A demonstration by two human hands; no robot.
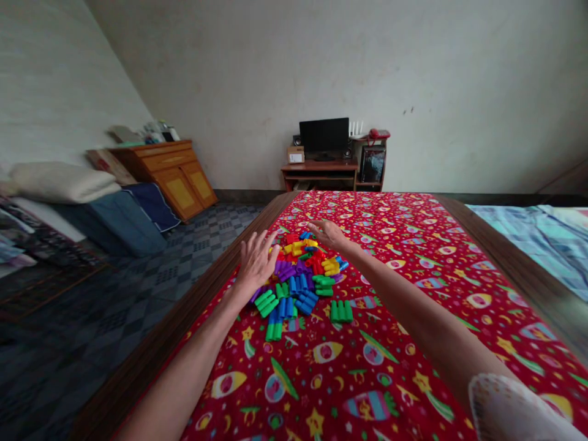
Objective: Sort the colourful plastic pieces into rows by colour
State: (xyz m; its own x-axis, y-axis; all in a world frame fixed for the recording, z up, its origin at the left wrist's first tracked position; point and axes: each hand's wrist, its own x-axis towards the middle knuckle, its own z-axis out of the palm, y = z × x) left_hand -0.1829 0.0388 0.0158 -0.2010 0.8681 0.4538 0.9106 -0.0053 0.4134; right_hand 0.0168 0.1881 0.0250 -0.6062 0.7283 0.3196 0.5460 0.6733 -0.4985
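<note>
A loose heap of plastic building blocks [298, 283], ribbed like joined tubes, lies on a red patterned cloth [367, 373]. Blue, green, purple, red and yellow pieces are mixed together. At the heap's left edge, my left hand [258, 260] has its fingers spread, with nothing seen in it. My right hand [327, 233] reaches over the far right side of the heap, fingers stretched toward the left and apparently holding nothing. A green block [341, 311] lies apart at the near right, and a blue and green pair [274, 327] sticks out toward me.
The cloth covers a table with dark wooden edges [184, 318]. Beyond it stands a desk [316, 166] with a monitor [324, 135] and a red telephone [374, 133]. A wooden cabinet [177, 177] stands at the back left; bedding [537, 239] lies at the right.
</note>
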